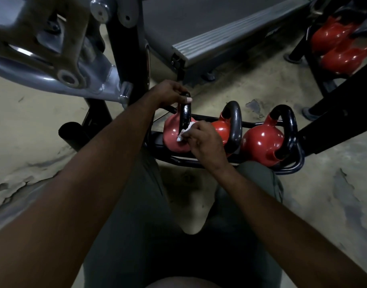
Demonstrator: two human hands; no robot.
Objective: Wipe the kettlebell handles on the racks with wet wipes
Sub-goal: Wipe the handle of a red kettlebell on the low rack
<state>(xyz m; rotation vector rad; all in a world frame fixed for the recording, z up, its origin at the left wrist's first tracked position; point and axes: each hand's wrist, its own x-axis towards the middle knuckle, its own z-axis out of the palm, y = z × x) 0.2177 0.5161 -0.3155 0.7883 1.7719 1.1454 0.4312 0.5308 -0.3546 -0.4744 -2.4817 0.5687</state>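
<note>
Left hand clenched on the top of the leftmost kettlebell's handle, low rack. Right hand pinches the wet wipe against its base. Risk: the tilted bell may roll if the grip loosens.

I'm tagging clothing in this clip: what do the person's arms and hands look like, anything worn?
Both forearms are bare, with no sleeves, gloves, watch or rings in view. The left hand has a pale strip, possibly a bandage, around one fingertip. The right hand wears nothing.
</note>
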